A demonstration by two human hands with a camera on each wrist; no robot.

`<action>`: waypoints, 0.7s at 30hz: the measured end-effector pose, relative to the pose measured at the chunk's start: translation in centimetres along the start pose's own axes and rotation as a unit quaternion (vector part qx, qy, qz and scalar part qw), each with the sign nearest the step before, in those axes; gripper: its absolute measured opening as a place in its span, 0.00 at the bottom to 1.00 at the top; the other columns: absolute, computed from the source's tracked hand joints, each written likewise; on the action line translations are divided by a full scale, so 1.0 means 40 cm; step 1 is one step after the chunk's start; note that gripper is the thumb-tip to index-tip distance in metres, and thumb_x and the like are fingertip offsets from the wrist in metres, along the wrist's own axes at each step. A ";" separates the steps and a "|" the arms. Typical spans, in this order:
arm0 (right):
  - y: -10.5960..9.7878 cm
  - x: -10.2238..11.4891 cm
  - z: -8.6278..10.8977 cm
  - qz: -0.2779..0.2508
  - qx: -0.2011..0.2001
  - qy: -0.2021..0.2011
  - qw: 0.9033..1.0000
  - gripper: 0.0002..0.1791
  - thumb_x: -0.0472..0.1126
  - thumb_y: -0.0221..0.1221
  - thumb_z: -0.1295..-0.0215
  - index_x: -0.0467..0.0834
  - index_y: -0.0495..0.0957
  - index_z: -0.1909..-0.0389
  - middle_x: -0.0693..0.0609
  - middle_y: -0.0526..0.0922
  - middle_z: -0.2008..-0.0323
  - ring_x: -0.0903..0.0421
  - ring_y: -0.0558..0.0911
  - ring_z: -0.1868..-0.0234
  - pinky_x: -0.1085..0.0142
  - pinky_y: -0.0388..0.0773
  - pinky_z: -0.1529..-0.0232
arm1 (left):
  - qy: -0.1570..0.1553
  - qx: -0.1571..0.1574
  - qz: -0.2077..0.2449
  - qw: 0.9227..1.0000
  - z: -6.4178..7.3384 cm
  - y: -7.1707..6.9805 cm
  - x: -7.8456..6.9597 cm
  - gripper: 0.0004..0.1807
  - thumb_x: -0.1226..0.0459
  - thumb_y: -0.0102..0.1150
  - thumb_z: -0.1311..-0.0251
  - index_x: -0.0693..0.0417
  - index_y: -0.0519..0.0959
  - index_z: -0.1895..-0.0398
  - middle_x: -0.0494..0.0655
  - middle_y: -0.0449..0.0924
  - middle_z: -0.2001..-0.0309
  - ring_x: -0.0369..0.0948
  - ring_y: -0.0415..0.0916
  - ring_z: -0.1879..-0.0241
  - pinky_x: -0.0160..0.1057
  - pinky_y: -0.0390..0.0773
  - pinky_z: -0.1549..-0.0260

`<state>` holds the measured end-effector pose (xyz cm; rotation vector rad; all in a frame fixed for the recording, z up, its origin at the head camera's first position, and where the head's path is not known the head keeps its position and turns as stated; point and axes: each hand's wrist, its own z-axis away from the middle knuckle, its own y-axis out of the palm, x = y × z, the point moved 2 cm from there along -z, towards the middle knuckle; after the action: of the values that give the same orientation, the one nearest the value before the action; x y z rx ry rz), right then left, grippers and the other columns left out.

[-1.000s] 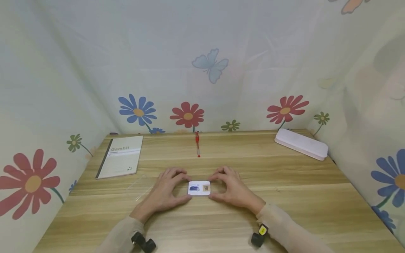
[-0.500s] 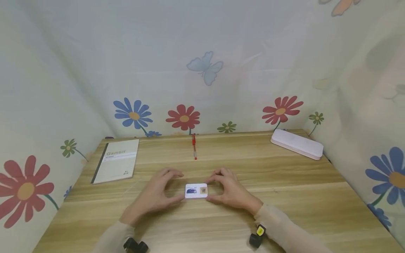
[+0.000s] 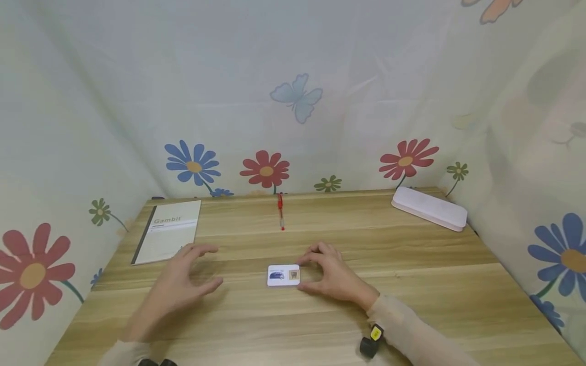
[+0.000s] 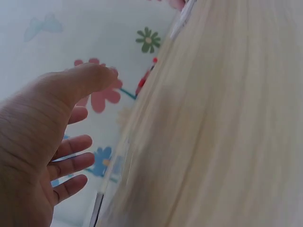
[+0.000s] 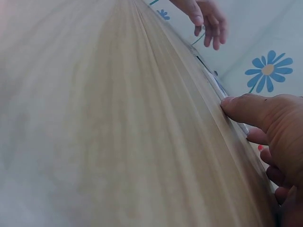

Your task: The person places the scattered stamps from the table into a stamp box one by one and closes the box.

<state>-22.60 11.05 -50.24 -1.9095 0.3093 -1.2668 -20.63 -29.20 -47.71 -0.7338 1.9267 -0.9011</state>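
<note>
A small white card [image 3: 283, 275] with rounded corners lies flat on the wooden table, printed with a blue picture and a tan picture. Whether it is one card or a stack I cannot tell. My right hand [image 3: 336, 277] holds its right end, index finger at the far corner and thumb at the near one. In the right wrist view the right thumb [image 5: 251, 111] lies low against the tabletop. My left hand [image 3: 178, 279] is off to the left, apart from the card, thumb and fingers spread with nothing between them. It partly covers the notebook's [image 3: 169, 231] near corner.
A red pen [image 3: 281, 212] lies at the back middle of the table [image 3: 348, 330]. The pale pencil case [image 3: 429, 208] sits at the back right. Behind the table hangs a floral curtain [image 3: 220, 91].
My left hand has let go of the card's left side and moved left toward the notebook. My right hand and the card have stayed in place.
</note>
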 end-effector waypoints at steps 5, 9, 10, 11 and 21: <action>-0.002 0.003 0.001 -0.003 -0.002 -0.006 1.000 0.27 0.55 0.83 0.39 0.57 0.89 0.40 0.55 0.75 0.36 0.48 0.70 0.31 0.40 0.65 0.28 | -0.036 -0.001 0.011 0.999 0.050 -0.023 0.053 0.44 0.45 0.86 0.43 0.48 0.79 0.26 0.53 0.78 0.31 0.60 0.75 0.31 0.74 0.75 0.36; -0.002 0.003 -0.001 -0.002 -0.004 -0.007 1.000 0.26 0.56 0.83 0.39 0.58 0.89 0.40 0.55 0.75 0.36 0.49 0.71 0.31 0.40 0.65 0.29 | -0.054 0.000 0.014 0.998 0.081 -0.036 0.093 0.47 0.42 0.87 0.45 0.46 0.79 0.24 0.51 0.78 0.30 0.59 0.73 0.29 0.75 0.71 0.33; -0.001 0.003 -0.001 -0.001 -0.004 -0.006 1.000 0.26 0.56 0.83 0.39 0.58 0.89 0.41 0.56 0.75 0.36 0.49 0.71 0.31 0.41 0.65 0.29 | -0.056 -0.001 0.012 0.998 0.087 -0.039 0.101 0.48 0.42 0.87 0.46 0.46 0.79 0.24 0.51 0.79 0.31 0.59 0.73 0.29 0.74 0.70 0.33; -0.001 0.003 -0.001 0.000 -0.005 -0.007 1.000 0.26 0.56 0.83 0.39 0.58 0.89 0.41 0.56 0.75 0.36 0.49 0.71 0.31 0.41 0.65 0.29 | -0.056 -0.002 0.009 0.998 0.091 -0.042 0.108 0.48 0.42 0.88 0.48 0.47 0.79 0.24 0.51 0.80 0.32 0.59 0.74 0.30 0.74 0.70 0.33; 0.001 0.001 0.001 0.007 -0.003 -0.004 1.000 0.27 0.56 0.83 0.39 0.59 0.89 0.41 0.56 0.75 0.37 0.49 0.71 0.31 0.40 0.65 0.28 | -0.046 -0.019 -0.042 0.998 0.115 -0.045 0.142 0.44 0.43 0.88 0.50 0.48 0.84 0.31 0.52 0.84 0.41 0.59 0.72 0.37 0.70 0.65 0.38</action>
<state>-22.56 11.04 -50.25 -1.9143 0.3237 -1.2495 -18.93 -35.96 -50.51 -0.8702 1.8482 -0.8678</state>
